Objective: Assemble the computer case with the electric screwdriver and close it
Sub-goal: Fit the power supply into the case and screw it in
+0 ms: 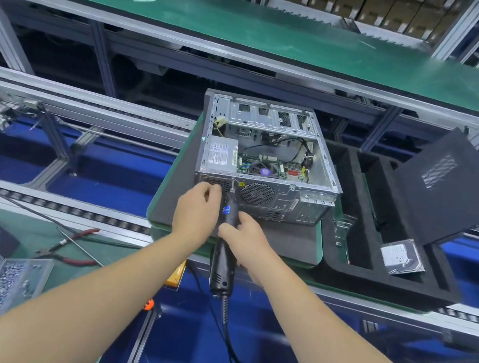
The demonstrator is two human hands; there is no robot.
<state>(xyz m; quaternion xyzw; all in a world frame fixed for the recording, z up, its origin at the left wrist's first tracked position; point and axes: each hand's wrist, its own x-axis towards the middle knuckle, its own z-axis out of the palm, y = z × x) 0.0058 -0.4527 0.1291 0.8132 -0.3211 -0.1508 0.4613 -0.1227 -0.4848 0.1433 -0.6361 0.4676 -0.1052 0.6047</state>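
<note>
An open computer case (pixel 269 151) lies on its side on a dark mat, its motherboard, fan and power supply showing. A black electric screwdriver (pixel 225 246) points up at the case's rear panel, its bit touching the panel near the power supply grille. My right hand (pixel 248 235) grips the screwdriver's body. Fingers of my left hand (pixel 198 208) curl round the screwdriver's front end, right beside the bit at the panel. The black side panel (pixel 457 185) leans tilted over a foam tray to the right.
A black foam tray (pixel 353 257) at the right holds a hard drive (pixel 403 257). Red-handled pliers (pixel 71 246) and a metal tray of screws (pixel 2 287) lie on the green bench at the lower left. Conveyor rails run behind and below the case.
</note>
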